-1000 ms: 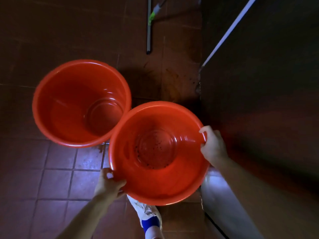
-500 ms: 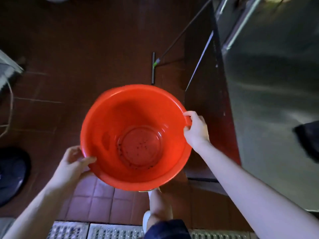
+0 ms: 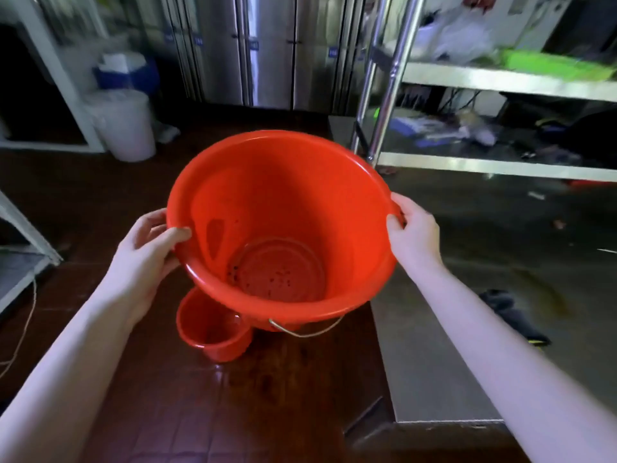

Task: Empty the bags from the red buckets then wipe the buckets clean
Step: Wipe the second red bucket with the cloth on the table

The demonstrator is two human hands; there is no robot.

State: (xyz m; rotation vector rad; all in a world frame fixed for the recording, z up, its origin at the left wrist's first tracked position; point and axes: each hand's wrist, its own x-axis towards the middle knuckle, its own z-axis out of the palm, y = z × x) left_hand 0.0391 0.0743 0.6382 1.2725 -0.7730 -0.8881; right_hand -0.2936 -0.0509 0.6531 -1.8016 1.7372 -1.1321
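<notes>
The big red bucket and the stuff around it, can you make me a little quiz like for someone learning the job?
1. True or false: the big red bucket has a bag in it.
2. Which grip is on its rim?
A. left hand only
B. right hand only
C. both hands
3. Fill in: the second red bucket stands on the ____, below the big one.

Key:
1. False. There is no bag, only dark specks on the bottom.
2. C. One hand holds each side of the rim.
3. Floor.
</notes>
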